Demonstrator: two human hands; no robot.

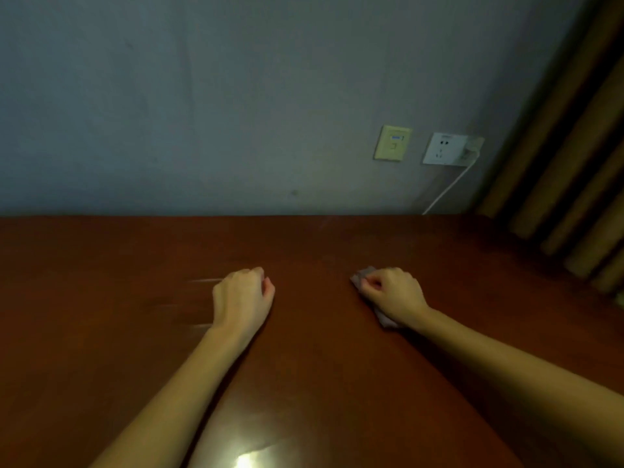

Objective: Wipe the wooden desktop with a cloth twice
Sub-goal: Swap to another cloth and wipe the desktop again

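Note:
The reddish-brown wooden desktop (135, 332) fills the lower half of the view. My right hand (393, 293) presses a small greyish cloth (360, 276) flat on the wood right of centre; the cloth shows at the fingertips and under the wrist, the rest is hidden by the hand. My left hand (241, 297) rests on the desk left of centre with its fingers curled and nothing in it.
A grey wall (202, 113) rises behind the desk's far edge. On it are a yellowish wall plate (392, 143) and a white socket (444, 148) with a plug and white cable (449, 187) running down. Brown curtains (574, 146) hang at the right.

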